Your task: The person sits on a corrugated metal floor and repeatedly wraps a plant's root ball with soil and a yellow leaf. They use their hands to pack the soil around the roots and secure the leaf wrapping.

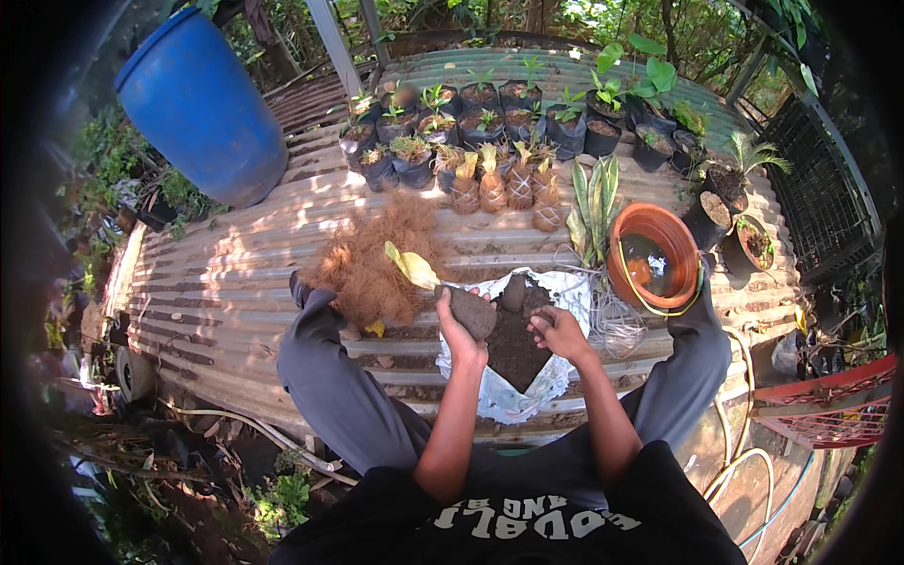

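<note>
My left hand (462,332) cradles a rounded ball of dark soil (472,313), tilted, with a yellow-green leaf cutting (412,265) sticking out of its upper left end. To the right, my right hand (565,334) has its fingers curled on a small lump of dark soil (542,321). Both hands are over an opened white plastic sack (519,408) spread between my legs. A heap of loose dark soil (519,357) lies on it, with a bigger clod (513,293) at the far side. Brown coconut fibre (381,261) is piled left of the sack.
Beyond stand several fibre-wrapped, string-tied leaf cuttings (493,189) and rows of black bags with seedlings (482,127). A snake plant (595,201), pale plastic string (621,325) and an orange bucket of water (653,258) are at right. The corrugated metal sheet (233,311) bears everything. A blue drum (205,106) stands far left.
</note>
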### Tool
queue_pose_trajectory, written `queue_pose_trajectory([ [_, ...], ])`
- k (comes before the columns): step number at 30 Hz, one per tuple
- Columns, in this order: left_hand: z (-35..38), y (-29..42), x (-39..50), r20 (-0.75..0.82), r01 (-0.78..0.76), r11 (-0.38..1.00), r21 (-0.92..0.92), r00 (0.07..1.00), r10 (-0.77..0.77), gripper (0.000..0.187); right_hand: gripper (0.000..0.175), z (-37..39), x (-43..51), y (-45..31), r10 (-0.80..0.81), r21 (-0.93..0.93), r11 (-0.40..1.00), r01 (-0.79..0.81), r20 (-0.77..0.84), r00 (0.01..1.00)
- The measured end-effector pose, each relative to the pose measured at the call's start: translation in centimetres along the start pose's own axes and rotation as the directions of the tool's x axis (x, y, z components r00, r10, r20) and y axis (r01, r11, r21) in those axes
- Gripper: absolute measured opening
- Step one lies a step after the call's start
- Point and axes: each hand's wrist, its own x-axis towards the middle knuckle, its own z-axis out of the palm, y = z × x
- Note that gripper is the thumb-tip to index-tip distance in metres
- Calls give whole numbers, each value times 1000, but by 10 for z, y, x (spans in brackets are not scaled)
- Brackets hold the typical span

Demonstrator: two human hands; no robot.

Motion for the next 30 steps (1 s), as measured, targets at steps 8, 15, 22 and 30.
queue_pose_trajectory([
  [8, 1, -1, -3, 198, 11, 999, -33, 980, -5, 51, 23, 13, 10, -1, -5, 118, 993, 16, -93, 996],
  [15, 17, -8, -7, 241, -197, 961, 196, 959, 148, 67, 31, 10, 5, -16, -70, 372, 924, 90, -67, 995],
  [22, 15, 1, -17, 283, 59, 993, -106, 959, -27, 80, 23, 7, 5, -8, -25, 420, 907, 30, -17, 1000],
  [30, 7, -4, -11, 329, 3, 1000, -8, 944, -1, 76, 26, 12, -5, -28, -49, 487, 872, 49, -12, 999],
])
